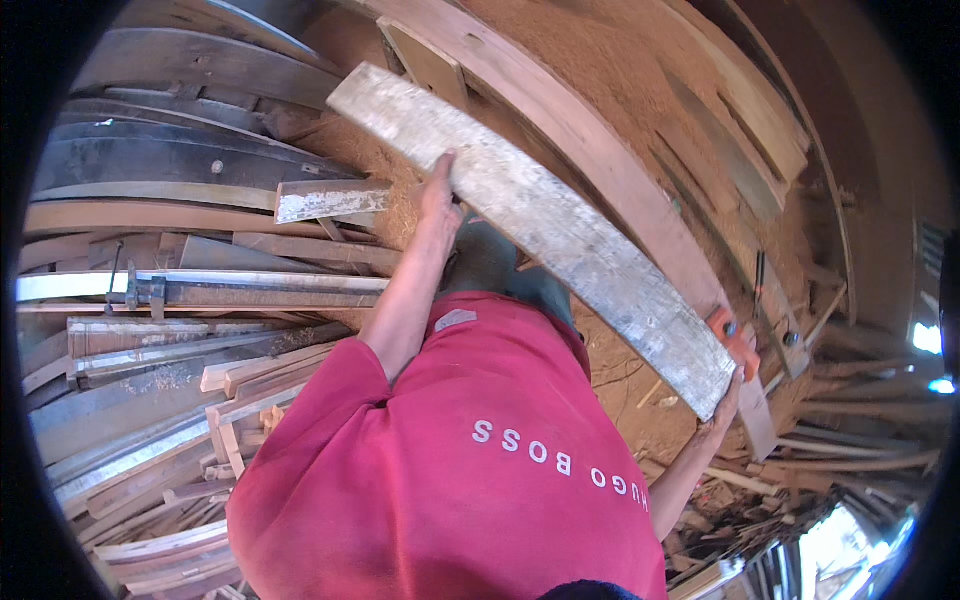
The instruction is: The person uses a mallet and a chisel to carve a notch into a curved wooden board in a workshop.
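A long weathered plank, its face blotched white and grey, slants across in front of my body from upper left to lower right. My left hand grips its near edge toward the far left end, thumb laid on the face and the other fingers mostly hidden. At the plank's right end, my right hand is closed round the end corner. Just beyond that end, an orange tool or fitting with a dark round part touches or lies close to the plank; I cannot tell its kind.
Behind the plank runs a long pinkish board. Stacked timber fills the left side, with a long bar clamp across it. More boards lie at upper right on sawdust. Scrap wood is heaped at lower right.
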A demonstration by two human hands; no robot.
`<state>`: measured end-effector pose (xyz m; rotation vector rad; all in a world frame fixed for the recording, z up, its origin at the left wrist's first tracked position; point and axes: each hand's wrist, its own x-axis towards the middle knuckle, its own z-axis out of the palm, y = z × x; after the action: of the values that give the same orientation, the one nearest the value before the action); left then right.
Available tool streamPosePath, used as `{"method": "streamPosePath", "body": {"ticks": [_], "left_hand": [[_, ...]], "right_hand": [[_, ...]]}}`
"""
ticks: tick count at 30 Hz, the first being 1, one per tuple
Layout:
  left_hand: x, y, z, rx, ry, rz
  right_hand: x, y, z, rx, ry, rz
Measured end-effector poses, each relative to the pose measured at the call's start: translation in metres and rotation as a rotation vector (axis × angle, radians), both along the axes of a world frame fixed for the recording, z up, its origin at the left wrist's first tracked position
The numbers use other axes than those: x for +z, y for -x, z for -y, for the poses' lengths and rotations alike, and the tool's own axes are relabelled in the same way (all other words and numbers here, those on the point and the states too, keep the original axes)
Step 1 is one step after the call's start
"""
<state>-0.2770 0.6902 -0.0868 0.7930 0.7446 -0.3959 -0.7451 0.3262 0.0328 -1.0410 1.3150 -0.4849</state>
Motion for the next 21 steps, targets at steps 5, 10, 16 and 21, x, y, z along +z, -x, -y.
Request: {"method": "streamPosePath", "body": {"ticks": [5, 10, 16, 21], "left_hand": [[-0.015, -0.09, 0.082, 0.057, -0.224, 0.262], [-0.047, -0.156, 0.129, 0.071, -0.476, 0.221], [-0.078, -0.191, 0.162, 0.056, -0.694, 0.273], [-0.075, -0.202, 0.209, -0.06, -1.176, 0.203]], "right_hand": [[-0.055, -0.089, 0.09, 0.257, 0.186, -0.368], [-0.1, -0.145, 0.126, 0.315, 0.174, -1.135], [-0.135, -0.186, 0.143, 0.297, -0.041, -0.814], [-0.141, -0.196, 0.142, 0.449, -0.046, -0.809]]}}
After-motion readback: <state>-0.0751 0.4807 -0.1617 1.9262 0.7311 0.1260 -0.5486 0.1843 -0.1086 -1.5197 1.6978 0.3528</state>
